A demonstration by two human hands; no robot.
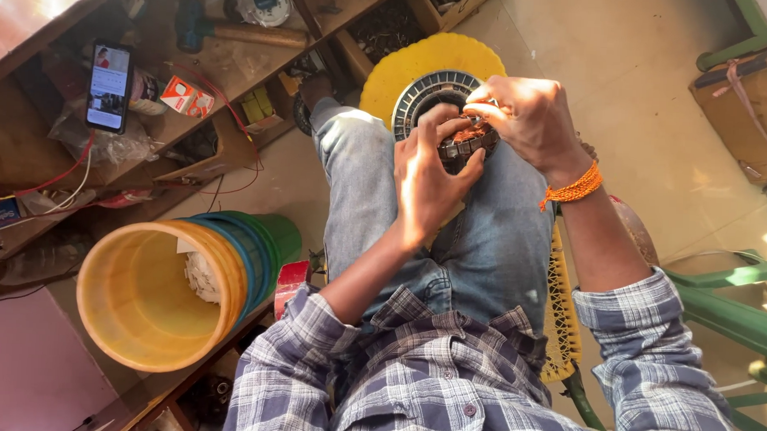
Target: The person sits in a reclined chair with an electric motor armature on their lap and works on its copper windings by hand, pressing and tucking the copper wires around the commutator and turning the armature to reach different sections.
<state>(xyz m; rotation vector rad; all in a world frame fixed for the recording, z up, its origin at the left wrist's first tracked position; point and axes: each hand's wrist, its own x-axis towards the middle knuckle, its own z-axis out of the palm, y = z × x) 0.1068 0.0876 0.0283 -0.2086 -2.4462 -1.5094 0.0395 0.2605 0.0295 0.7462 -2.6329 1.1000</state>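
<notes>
your left hand (pixel 427 179) is cupped under the round motor stator (pixel 442 116), fingers curled closed around its near edge, bracing it on your lap above the yellow disc (pixel 423 60). your right hand (pixel 527 118) comes over the top, fingertips pinched tight on the copper windings (pixel 469 138). i'd say keep that left grip firm so the core doesn't roll, and work the wire with small pulls, not yanks, to spare the thin strands. yellow bucket (pixel 143 292) sits by your left knee, phone (pixel 109 87) on the wooden bench (pixel 227 66).
</notes>
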